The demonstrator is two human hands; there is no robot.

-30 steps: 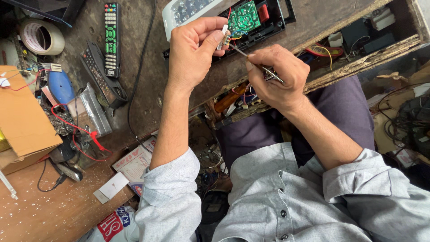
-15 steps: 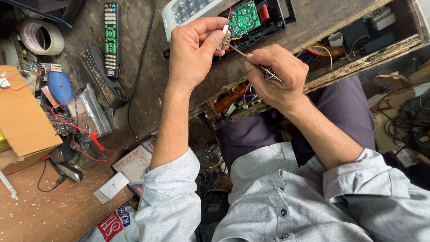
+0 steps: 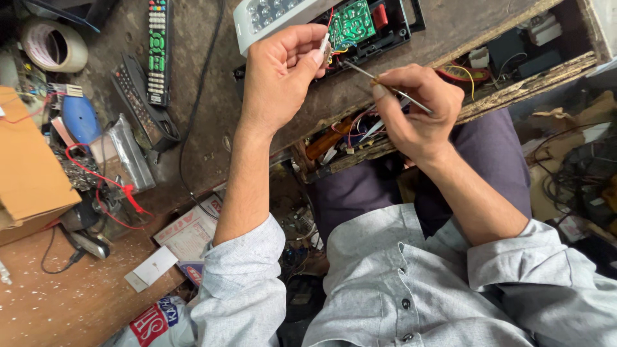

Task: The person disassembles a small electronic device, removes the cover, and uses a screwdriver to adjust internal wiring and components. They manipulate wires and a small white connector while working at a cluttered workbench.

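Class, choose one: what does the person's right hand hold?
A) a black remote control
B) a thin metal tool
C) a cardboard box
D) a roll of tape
B: the right hand pinches a thin metal tool whose tip points toward the small white part in the left hand.

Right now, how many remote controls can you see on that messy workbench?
2. One long black remote with coloured buttons lies near the top left; a second black remote lies angled just below and left of it. Others may hide under clutter.
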